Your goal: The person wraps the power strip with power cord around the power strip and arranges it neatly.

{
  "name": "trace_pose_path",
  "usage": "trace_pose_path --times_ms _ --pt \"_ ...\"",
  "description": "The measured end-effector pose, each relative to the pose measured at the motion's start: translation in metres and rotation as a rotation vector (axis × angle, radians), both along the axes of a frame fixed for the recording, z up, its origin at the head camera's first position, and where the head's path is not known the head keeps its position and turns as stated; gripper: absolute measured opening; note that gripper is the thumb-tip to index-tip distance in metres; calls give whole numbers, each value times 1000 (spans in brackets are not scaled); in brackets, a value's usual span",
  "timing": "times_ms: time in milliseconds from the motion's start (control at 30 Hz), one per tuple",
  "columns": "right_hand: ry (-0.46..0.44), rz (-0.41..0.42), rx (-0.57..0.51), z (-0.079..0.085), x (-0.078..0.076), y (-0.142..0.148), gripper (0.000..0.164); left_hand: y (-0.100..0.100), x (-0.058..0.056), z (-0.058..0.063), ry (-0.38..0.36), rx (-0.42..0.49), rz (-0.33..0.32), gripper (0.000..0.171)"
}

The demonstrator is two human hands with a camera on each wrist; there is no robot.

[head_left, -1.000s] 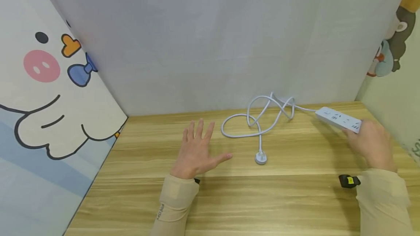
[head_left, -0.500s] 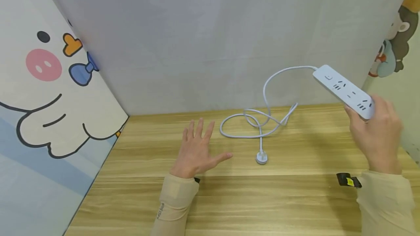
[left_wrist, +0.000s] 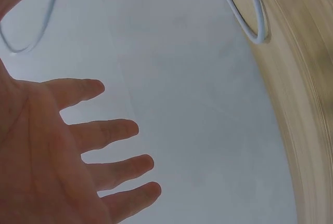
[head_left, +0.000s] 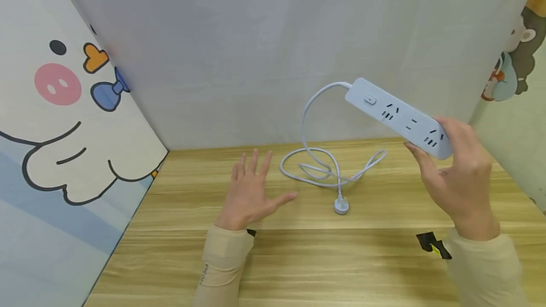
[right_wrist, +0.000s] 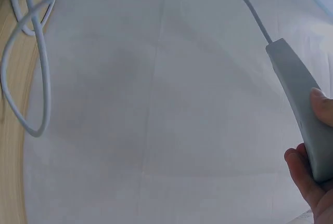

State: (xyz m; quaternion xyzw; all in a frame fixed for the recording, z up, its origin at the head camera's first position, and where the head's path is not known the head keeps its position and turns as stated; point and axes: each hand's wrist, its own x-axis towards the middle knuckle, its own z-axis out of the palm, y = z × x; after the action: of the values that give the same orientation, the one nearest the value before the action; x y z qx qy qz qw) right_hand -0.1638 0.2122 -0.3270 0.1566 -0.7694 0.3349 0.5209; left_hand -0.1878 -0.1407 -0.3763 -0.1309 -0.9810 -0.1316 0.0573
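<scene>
My right hand (head_left: 458, 174) grips a white power strip (head_left: 398, 117) by its right end, thumb on the near long edge. The strip is raised over the table and tilted, with its sockets and switch facing me. In the right wrist view the power strip (right_wrist: 299, 99) shows its plain underside and side, held between thumb and fingers. From its far left end the white cord (head_left: 304, 122) arcs down into loose loops on the tabletop. The cord ends in a round plug (head_left: 341, 205) lying prongs away from me. Left of the loops, my left hand (head_left: 247, 198) is spread, palm down, holding nothing.
The wood-grain table (head_left: 320, 259) meets a pale cloth backdrop (head_left: 256, 60) along its back edge. A cartoon-printed panel (head_left: 55, 155) stands on the left and another printed panel (head_left: 516, 122) on the right. Black wrist straps show beside both sleeves.
My right hand has raised the power strip off the table and brought it leftward, tilting its sockets toward me. Some cord has lifted with it. My left hand has shifted slightly left.
</scene>
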Motion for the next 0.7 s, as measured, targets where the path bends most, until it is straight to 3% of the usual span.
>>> trace_pose_path --times_ms 367,700 --pt "47 136 35 5 5 -19 71 -6 0 1 -4 37 -5 112" --pt "-2 163 106 -2 4 -17 71 -1 1 2 60 142 -145 104"
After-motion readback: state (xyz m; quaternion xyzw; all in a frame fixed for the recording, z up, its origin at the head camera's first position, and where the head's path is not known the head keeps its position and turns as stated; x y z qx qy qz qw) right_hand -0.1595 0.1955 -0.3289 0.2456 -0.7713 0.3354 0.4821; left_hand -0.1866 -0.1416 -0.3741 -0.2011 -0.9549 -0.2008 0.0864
